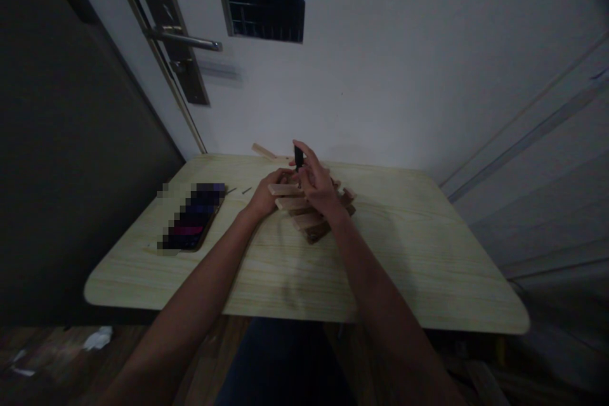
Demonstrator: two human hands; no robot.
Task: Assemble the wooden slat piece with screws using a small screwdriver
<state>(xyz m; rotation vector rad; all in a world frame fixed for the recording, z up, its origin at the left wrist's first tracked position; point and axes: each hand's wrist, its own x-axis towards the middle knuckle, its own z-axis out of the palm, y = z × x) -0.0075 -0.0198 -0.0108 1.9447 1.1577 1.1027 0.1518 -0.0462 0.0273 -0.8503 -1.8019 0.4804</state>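
Tabletop [404, 254]: pale stacked wooden slats [304, 219]

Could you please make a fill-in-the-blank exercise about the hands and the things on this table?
1. The right hand holds a small ____ object above the wooden sticks.
2. The left hand touches a pale ____ stick.
3. The dark flat phone lies to the ____ of both hands.
4. Everything rests on a light wood-grain ____.

Missing words: black; wooden; left; table
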